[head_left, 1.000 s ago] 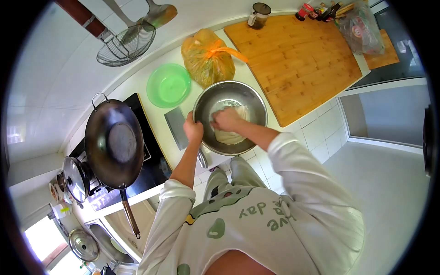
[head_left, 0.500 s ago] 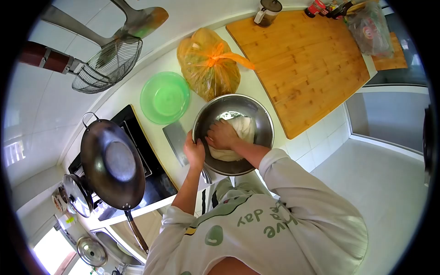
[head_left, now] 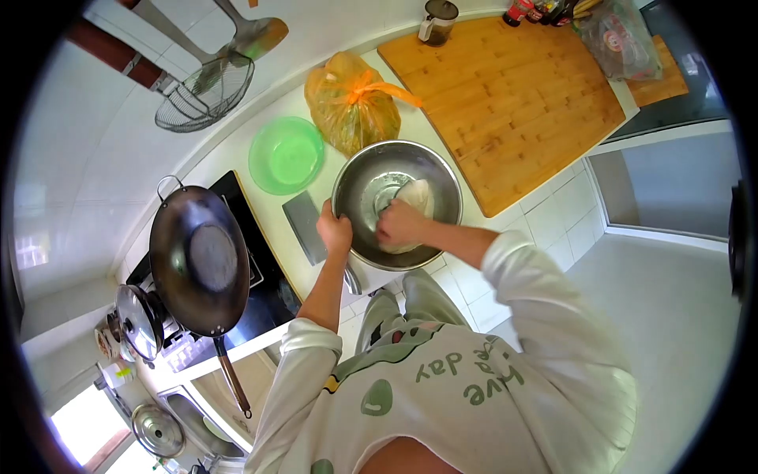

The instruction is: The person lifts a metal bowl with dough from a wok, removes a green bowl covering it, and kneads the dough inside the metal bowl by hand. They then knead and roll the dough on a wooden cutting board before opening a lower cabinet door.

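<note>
This is a kitchen, and it looks like one in a home. A wok (head_left: 197,261) sits over a black stove (head_left: 264,288), with a lidded pot (head_left: 140,322) beside it. A sink (head_left: 197,423) is set in at the lower left. A wire strainer (head_left: 207,95) and a metal spatula (head_left: 260,35) hang by the tiled wall (head_left: 71,150). The pale tabletop (head_left: 272,217) carries a large wooden cutting board (head_left: 505,110), a cleaver (head_left: 304,227) and a green plastic bowl (head_left: 286,156), with seasoning bottles (head_left: 541,11) at the far edge.
</note>
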Motion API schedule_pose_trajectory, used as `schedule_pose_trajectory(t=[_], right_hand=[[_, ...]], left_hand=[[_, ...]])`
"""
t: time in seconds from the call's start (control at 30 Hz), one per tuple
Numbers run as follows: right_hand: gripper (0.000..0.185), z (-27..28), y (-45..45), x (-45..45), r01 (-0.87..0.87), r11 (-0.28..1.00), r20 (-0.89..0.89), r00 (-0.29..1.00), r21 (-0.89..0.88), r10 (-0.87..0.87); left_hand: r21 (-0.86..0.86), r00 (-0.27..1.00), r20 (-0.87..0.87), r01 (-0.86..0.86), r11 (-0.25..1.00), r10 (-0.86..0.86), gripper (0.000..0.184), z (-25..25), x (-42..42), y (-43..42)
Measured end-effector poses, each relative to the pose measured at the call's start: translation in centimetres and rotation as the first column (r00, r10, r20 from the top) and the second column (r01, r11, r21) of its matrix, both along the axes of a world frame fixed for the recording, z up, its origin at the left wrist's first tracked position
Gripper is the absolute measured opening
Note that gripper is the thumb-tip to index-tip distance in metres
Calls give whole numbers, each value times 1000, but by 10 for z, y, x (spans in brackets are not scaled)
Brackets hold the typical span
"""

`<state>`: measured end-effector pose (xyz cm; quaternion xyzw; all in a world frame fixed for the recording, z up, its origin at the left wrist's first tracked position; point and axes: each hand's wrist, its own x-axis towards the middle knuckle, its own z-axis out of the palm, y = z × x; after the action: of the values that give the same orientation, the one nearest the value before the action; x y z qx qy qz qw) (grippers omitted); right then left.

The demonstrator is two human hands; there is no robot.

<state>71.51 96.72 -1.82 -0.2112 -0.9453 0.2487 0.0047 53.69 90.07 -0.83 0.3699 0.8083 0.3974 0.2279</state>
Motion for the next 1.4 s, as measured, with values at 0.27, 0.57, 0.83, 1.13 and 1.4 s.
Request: schedule_pose_trajectory(t=[0.27,0.57,0.83,1.13,1.4], right_hand=[[21,-26,16,-9,0,987,-277,960,160,45],[24,-43,38,-61,5,989,-85,996,150,7],[18,-13,37,-48,120,993,-299,948,15,-110],[40,-3,30,-36,813,582,25,582,-26,-813],[26,58,-63,10,504,849,-20,858,-160,-513]], left_hand=[[55,996,88,5,998,-10,34,7,-1,4],[-41,999,45,-16,999,18,31,5,-5,7],[-56,937,250,-236,970,243,50,-21,28,-68],[49,1000,13,21,999,-22,42,3,-14,3],[159,995,75,-75,985,63,44,-1,-16,-6]])
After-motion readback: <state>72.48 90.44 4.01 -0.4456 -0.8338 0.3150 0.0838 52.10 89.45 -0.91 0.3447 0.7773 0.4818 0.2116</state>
